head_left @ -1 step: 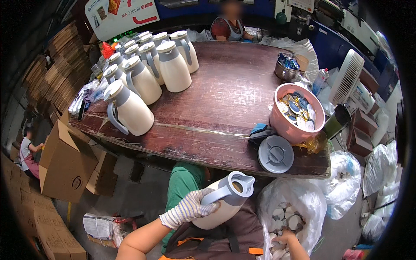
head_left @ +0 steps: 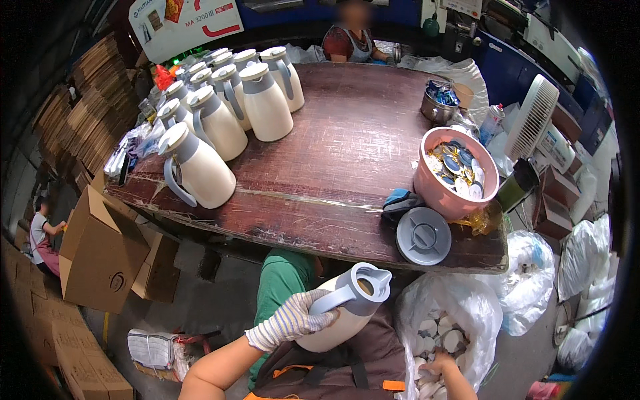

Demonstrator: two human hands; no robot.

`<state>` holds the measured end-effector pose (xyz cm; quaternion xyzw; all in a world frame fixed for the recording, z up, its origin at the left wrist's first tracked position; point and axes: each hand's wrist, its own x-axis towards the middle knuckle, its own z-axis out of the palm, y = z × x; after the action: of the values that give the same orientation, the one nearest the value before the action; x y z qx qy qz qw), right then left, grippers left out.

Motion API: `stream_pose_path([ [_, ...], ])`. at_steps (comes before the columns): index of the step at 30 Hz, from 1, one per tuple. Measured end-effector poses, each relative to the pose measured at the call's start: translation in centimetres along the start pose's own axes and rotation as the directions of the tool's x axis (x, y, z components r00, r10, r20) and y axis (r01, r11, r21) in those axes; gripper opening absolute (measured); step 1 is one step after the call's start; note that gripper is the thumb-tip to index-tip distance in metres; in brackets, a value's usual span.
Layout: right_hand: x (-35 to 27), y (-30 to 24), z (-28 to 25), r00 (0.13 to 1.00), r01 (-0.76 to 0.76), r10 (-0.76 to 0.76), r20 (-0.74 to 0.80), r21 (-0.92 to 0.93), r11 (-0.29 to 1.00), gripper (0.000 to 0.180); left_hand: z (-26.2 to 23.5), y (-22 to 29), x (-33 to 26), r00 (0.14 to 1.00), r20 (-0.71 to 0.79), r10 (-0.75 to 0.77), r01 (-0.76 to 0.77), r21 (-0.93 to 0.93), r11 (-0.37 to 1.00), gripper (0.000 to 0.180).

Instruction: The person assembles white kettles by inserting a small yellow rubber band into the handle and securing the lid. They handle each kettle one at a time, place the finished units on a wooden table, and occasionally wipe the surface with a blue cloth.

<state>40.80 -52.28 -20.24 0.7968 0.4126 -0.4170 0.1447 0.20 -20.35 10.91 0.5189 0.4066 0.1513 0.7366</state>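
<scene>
My left hand [head_left: 293, 321], in a striped knit glove, is closed round the grey handle of a cream vacuum jug [head_left: 335, 331]. The jug is tilted over my lap, with its lidless mouth and grey spout uppermost. To its right, my bare right hand [head_left: 437, 365] reaches into a clear plastic bag [head_left: 481, 303] of round white and grey lids [head_left: 455, 341]. Its fingers are down among these lids and mostly hidden, so I cannot see whether it holds one. A large round grey lid [head_left: 424, 236] lies at the table's near edge above the bag.
Several lidded cream jugs [head_left: 269, 110] stand on the left of the dark wooden table [head_left: 333, 153]. At its right are a pink bucket [head_left: 457, 207] of small discs and a metal bowl [head_left: 437, 112]. Cardboard boxes [head_left: 100, 250] stand left. A co-worker [head_left: 348, 43] sits across the table.
</scene>
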Motion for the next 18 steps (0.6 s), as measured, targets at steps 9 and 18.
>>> stream_pose_path([
  [9,-6.1,-5.8,-8.2,0.954,0.011,0.091,-0.285,0.340,0.940,0.079,-0.6,-0.6,-0.5,0.997,0.039,0.073,-0.076,0.095,0.993,0.027],
  [18,-16.6,-27.9,-23.7,0.556,0.823,-0.608,-0.567,0.277,0.495,0.066,1.6,-2.2,-0.1,0.984,0.168,0.064,-0.134,0.451,0.882,0.044],
])
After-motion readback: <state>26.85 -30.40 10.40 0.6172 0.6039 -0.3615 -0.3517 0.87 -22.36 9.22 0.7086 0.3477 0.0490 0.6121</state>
